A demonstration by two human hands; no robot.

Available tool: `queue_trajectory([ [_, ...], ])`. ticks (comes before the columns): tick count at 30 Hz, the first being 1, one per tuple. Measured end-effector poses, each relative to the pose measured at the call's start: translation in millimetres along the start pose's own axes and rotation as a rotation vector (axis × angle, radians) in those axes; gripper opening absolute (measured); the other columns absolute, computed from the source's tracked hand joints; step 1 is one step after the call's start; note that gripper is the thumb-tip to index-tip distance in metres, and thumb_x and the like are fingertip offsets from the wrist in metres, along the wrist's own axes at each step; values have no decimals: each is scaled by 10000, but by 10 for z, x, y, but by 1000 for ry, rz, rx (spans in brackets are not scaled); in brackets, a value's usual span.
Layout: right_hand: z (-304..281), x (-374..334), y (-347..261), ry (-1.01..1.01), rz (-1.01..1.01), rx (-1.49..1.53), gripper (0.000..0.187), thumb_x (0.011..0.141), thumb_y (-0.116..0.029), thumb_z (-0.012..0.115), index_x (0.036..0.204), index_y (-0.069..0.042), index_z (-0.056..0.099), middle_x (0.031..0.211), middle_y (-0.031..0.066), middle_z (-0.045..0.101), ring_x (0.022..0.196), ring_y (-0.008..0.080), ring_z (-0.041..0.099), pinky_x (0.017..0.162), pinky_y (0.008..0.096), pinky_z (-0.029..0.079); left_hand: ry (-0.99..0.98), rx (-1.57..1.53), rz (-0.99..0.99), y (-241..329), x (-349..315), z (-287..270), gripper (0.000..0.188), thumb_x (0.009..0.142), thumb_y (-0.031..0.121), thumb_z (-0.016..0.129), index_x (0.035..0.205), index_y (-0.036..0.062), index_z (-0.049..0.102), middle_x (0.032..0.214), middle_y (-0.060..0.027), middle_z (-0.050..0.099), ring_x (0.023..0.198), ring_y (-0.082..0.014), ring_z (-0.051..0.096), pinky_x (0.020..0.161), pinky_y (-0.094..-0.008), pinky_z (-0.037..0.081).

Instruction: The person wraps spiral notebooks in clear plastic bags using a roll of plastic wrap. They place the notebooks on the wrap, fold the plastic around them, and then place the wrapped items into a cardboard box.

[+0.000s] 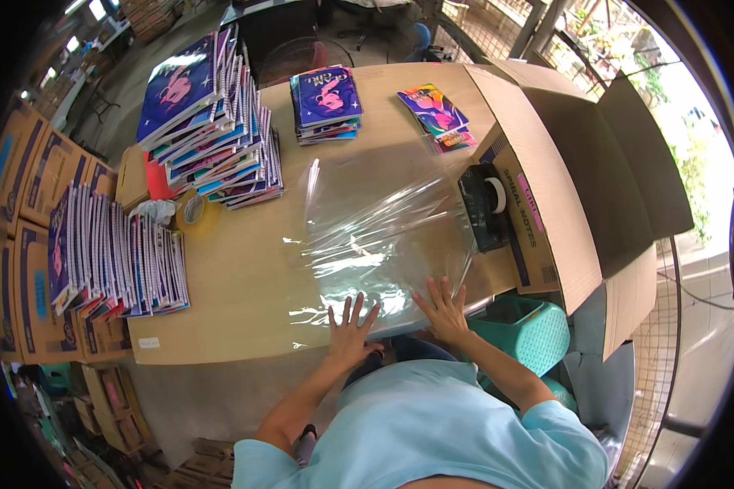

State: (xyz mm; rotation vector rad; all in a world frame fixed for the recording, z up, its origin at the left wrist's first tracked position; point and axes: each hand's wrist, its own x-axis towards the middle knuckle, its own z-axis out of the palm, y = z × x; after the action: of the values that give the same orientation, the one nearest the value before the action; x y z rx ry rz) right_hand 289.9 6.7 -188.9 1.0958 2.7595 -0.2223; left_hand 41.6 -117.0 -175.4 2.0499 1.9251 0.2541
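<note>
Head view looks down on a smooth wooden table (245,285) with a big clear plastic sheet (375,228) spread on it. It is thin, shiny and crinkly, and the wood shows through it. It lies in the middle of the table, right in front of the person.

Left hand (351,330) lies flat on the near edge of the sheet, fingers spread wide, gripping nothing. Right hand (444,310) is just beside it, at about 3 o'clock from the left hand. It is flat and open too, pressing on the sheet.

At 9 o'clock from the sheet, a row of spiral notebooks (114,257) stands on edge, with wire coils on top. At 11 o'clock there is a tall, messy pile of notebooks (212,130) with glossy purple and pink covers. Between that pile and the row sits a round roll of tape (193,209). At 12 o'clock there is a small neat stack of notebooks (326,104). At 1 o'clock a few colourful notebooks (436,116) lie fanned out.

At 3 o'clock a black tape holder (483,208) sits touching the sheet's edge. Next to it is a large brown cardboard box (546,179) with its flaps open. Below the box, near the right arm, is a green plastic basket (534,330) with little holes
</note>
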Motion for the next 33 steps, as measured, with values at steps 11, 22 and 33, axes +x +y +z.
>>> queue_trajectory([
  [11, -242, -650, 812, -6, -114, 195, 557, 841, -222, 640, 1362, -354, 494, 1466, 42, 367, 1403, 324, 258, 1058, 723, 133, 12, -50, -94, 102, 333, -336, 484, 863, 515, 581, 1250, 223, 592, 1346, -132, 467, 1261, -346, 421, 1050, -639, 250],
  [22, 191, -1071, 968, -95, 164, 441, 415, 743, -227, 696, 1152, -293, 661, 967, 104, 577, 957, 294, 589, 865, 467, 437, 309, 173, -22, -1182, 2510, -429, 603, 835, 580, 574, 1384, 350, 476, 1494, -124, 337, 1359, -365, 334, 1036, -630, 282],
  [33, -1637, 1006, 829, -853, 188, 597, 169, 775, -196, 646, 819, -47, 713, 692, 101, 676, 614, 183, 659, 578, 325, 525, 278, 103, 84, -1626, 2444, -548, 570, 799, 399, 698, 1314, 227, 524, 1485, -29, 384, 1371, -281, 339, 1076, -672, 170],
])
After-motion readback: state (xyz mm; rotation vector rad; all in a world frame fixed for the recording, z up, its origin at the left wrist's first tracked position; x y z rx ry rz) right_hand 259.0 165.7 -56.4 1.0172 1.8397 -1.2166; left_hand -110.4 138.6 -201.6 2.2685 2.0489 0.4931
